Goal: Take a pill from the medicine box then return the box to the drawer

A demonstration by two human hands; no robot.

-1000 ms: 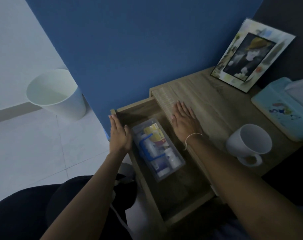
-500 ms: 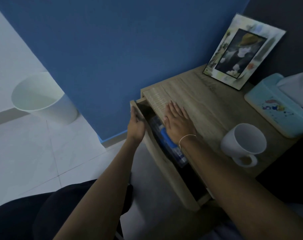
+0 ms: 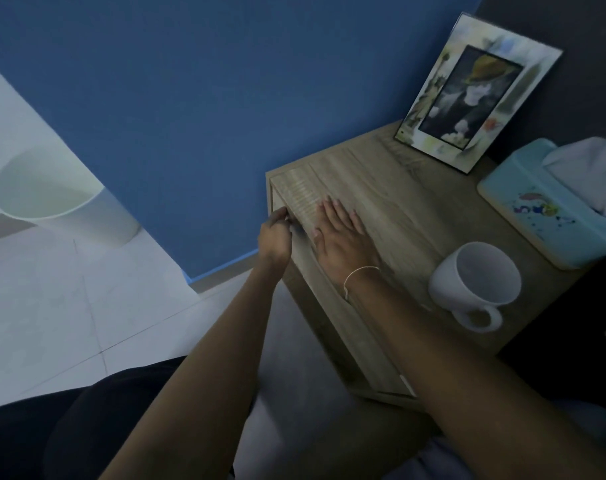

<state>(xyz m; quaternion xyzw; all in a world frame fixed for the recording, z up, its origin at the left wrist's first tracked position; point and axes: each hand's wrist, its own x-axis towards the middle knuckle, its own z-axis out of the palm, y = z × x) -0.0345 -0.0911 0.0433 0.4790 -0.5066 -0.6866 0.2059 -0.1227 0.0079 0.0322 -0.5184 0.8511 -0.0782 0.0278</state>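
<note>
The wooden drawer (image 3: 332, 306) of the bedside table (image 3: 391, 188) is pushed in, its front flush with the table's side. The medicine box is hidden inside it. My left hand (image 3: 275, 233) presses against the top edge of the drawer front, fingers curled at the edge. My right hand (image 3: 343, 237) lies flat, palm down, on the table top near its front edge, fingers spread, holding nothing. A thin white band circles the right wrist.
On the table top stand a white mug (image 3: 474, 282), a light blue tissue box (image 3: 550, 206) and a picture frame (image 3: 474, 95) leaning on the dark wall. A white bin (image 3: 59, 199) stands on the tiled floor by the blue wall.
The drawer, wide open one second ago with the medicine box showing, has been pushed shut by my left hand. My right hand stayed flat on the table top.
</note>
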